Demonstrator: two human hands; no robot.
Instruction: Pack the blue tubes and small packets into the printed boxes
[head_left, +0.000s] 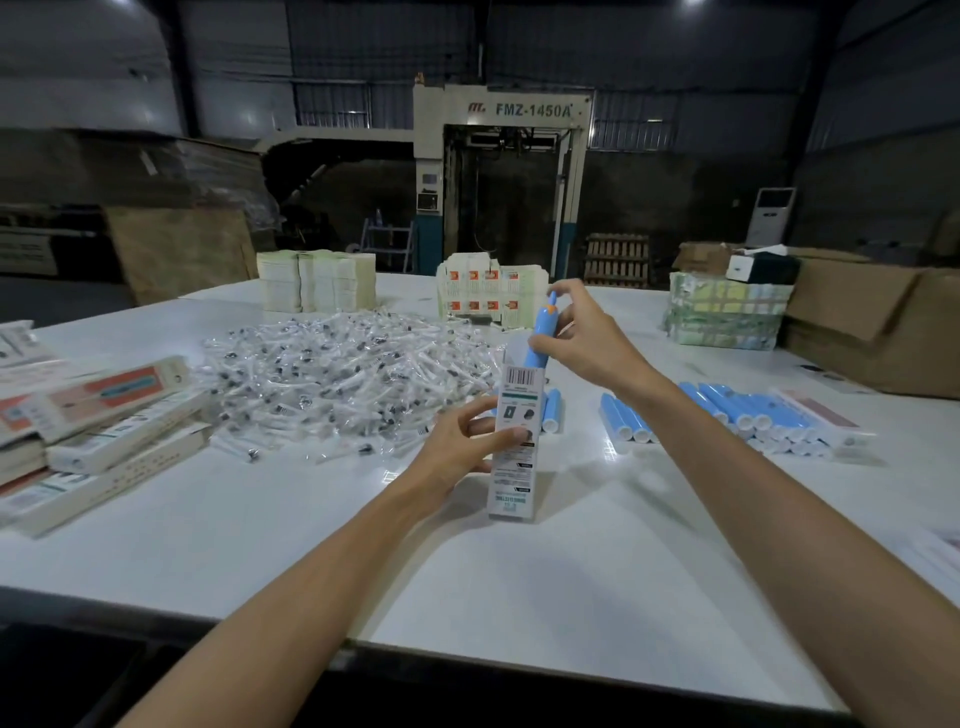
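Observation:
A tall printed box (515, 441) stands upright on the white table (571, 571), its open top away from me. My left hand (467, 441) grips its side around the middle. My right hand (576, 332) holds a blue tube (541, 332) with an orange mark near its tip; the tube's lower end sits inside the box's open top. A big heap of small clear packets (337, 374) lies behind and left of the box. More blue tubes (753, 415) lie in rows to the right.
Packed printed boxes (104, 426) are stacked at the left edge. Piles of flat cartons (317, 280) and printed sheets (488, 296) stand at the back. Brown cardboard boxes (872, 322) and a wrapped bundle (722, 312) sit at the right. A large machine stands behind.

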